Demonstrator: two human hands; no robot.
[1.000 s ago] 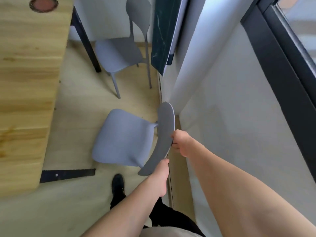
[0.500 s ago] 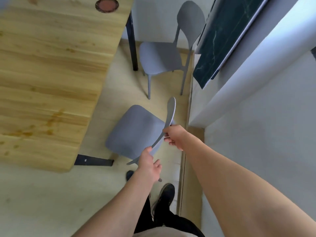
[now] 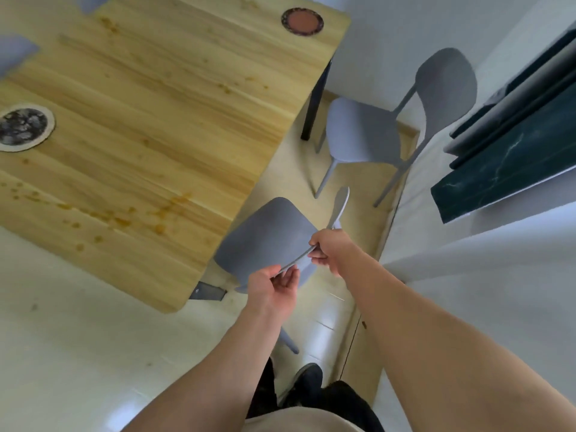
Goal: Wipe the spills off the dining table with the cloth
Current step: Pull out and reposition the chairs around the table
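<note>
Both of my hands are on the backrest of the grey chair that stands just beside the near corner of the dining table. My right hand is clenched round the top edge of the backrest, thumb over it and fingers curled underneath. My left hand pinches the lower end of that same edge between thumb and fingertips, palm turned up. The chair's seat reaches partly under the table's long edge. On the table, orange-brown spills are scattered along the side nearest me, with fainter specks further across the wood. A dark round coaster lies toward the table's left end, and a reddish round coaster sits at its far right corner. A second grey chair stands beyond the table's black leg, against the wall. I cannot see the cloth anywhere. My dark shoe is on the pale floor below the table's near corner.
</note>
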